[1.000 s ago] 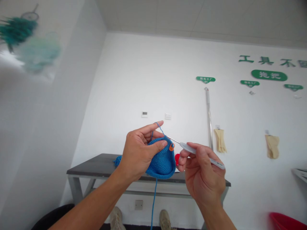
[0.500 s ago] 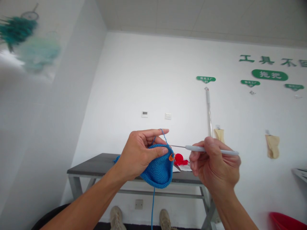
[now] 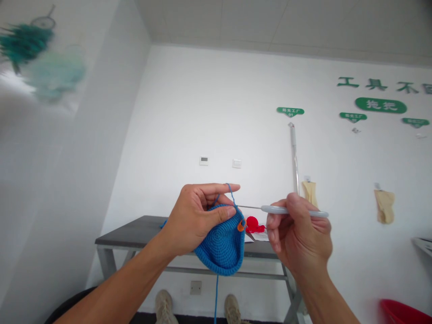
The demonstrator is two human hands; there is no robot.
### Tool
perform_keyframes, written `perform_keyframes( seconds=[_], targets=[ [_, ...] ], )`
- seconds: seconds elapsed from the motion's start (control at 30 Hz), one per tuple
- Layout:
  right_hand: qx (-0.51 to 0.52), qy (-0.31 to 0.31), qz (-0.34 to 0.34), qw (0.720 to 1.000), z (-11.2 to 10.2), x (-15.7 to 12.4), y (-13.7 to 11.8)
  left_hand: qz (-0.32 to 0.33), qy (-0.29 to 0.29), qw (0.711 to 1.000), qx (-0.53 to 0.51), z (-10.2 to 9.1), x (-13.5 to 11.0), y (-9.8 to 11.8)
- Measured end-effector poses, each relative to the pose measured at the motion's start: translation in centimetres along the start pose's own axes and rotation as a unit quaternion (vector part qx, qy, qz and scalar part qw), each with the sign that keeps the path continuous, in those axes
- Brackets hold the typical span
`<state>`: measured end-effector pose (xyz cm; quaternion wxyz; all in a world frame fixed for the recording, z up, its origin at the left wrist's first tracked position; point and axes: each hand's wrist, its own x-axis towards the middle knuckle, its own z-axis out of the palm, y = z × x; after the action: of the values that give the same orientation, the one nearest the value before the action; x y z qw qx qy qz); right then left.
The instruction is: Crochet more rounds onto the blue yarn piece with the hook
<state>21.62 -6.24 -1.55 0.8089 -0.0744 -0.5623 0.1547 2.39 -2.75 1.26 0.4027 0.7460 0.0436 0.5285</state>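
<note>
My left hand (image 3: pixel 199 213) pinches the upper edge of a round blue crochet piece (image 3: pixel 221 245) between thumb and fingers. A strand of blue yarn (image 3: pixel 231 193) loops over its outstretched index finger and runs down to the edge. An orange stitch marker (image 3: pixel 241 226) hangs on the right edge of the piece. My right hand (image 3: pixel 302 229) is closed around the grey handle of a crochet hook (image 3: pixel 276 209), held level. The hook's thin metal tip meets the blue edge just beside my left fingertips; the stitch there is too small to make out.
Behind the work stands a dark table (image 3: pixel 141 229) with grey legs, bearing a red yarn ball (image 3: pixel 252 224) and white paper (image 3: pixel 261 236). A mop handle (image 3: pixel 294 157) and beige cloths (image 3: pixel 384 207) hang on the wall. A red basin (image 3: pixel 405 312) sits at lower right.
My right hand and the hook have shifted slightly left. The lower part of the blue piece hangs a little lower and shows more of its face.
</note>
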Motion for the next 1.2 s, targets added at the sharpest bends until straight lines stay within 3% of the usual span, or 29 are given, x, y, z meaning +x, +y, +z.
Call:
perform_keyframes(
  seconds=[0.27, 0.5, 0.57, 0.77, 0.93, 1.2],
  targets=[
    [0.009, -0.010, 0.063, 0.998, -0.5, 0.3, -0.3, -0.007, 0.000, 0.999, 0.046, 0.0, 0.0, 0.2],
    [0.034, -0.025, 0.198, 0.979, 0.8, 0.8, -0.3, -0.018, 0.003, 0.997, 0.071, -0.1, 0.1, 0.3],
    [0.044, -0.020, 0.205, 0.978, 1.0, 0.7, -0.1, -0.022, 0.004, 0.998, 0.057, -0.1, 0.2, 0.2],
    [0.010, -0.020, 0.033, 0.999, -0.7, -0.3, -0.8, -0.020, 0.006, 0.999, 0.037, -0.1, -0.1, 0.2],
    [-0.078, -0.046, -0.090, 0.992, -1.4, -1.8, -1.1, -0.011, 0.005, 1.000, 0.026, -0.2, -0.2, 0.3],
    [-0.146, -0.036, -0.167, 0.974, -1.8, -2.9, 0.0, -0.015, 0.020, 0.999, 0.045, -0.2, 0.0, 0.3]
  ],
)
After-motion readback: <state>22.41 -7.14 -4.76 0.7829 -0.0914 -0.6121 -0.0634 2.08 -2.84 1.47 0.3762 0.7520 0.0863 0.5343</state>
